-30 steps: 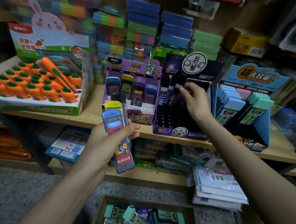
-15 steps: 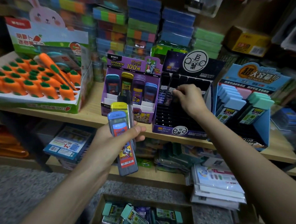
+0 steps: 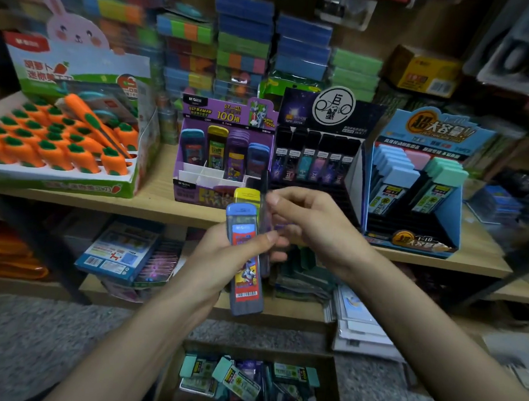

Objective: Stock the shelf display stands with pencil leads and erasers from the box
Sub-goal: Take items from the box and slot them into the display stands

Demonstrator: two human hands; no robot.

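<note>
The left hand (image 3: 223, 259) holds a bunch of lead cases (image 3: 245, 279) in front of the shelf (image 3: 165, 201). The right hand (image 3: 311, 224) pinches one thin dark case (image 3: 263, 185) in it. The box (image 3: 249, 349) sits below.

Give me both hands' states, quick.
Left hand: grips a bunch of flat plastic lead cases, blue-capped in front.
Right hand: pinches the slim dark plastic case in that bunch.

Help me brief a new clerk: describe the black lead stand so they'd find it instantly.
On the wooden shelf, look between the purple stand and the blue stand. The black stand there alone has a round white emblem on top and a single back row of slim tubes above empty slots.
</note>
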